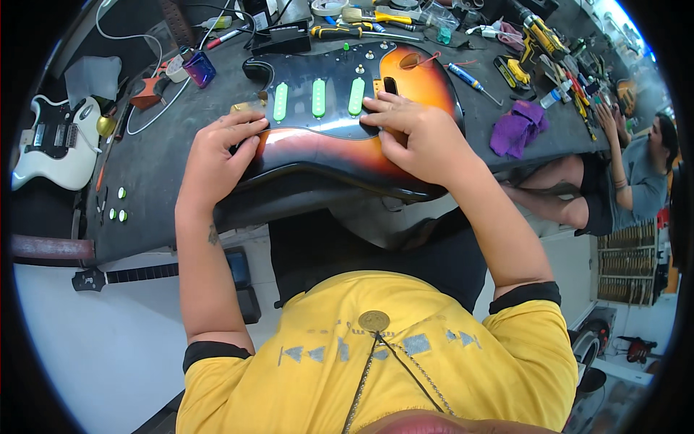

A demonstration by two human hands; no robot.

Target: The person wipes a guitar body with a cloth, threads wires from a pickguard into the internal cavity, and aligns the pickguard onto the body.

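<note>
A sunburst electric guitar body (324, 150) lies face up along the near edge of the bench. It carries a black pickguard (334, 101) with three light green pickup covers and a small green-tipped switch. My left hand (223, 145) is closed around the horn at the body's left end, fingertips by the pickguard's edge, thumb lower down. Over the right part, my right hand (419, 137) rests with fingers stretched onto the pickguard beside the rightmost pickup cover (356, 97), thumb apart on the body. A red wire (431, 60) sticks out of the oval jack hole at the upper right.
A white guitar body (54, 145) lies at far left, near several small green-and-white knobs (121, 193). Screwdrivers (336, 32) lie behind. To the right are a blue-handled screwdriver (465, 76), a purple cloth (519, 129), a yellow drill (538, 42) and a seated person (640, 170).
</note>
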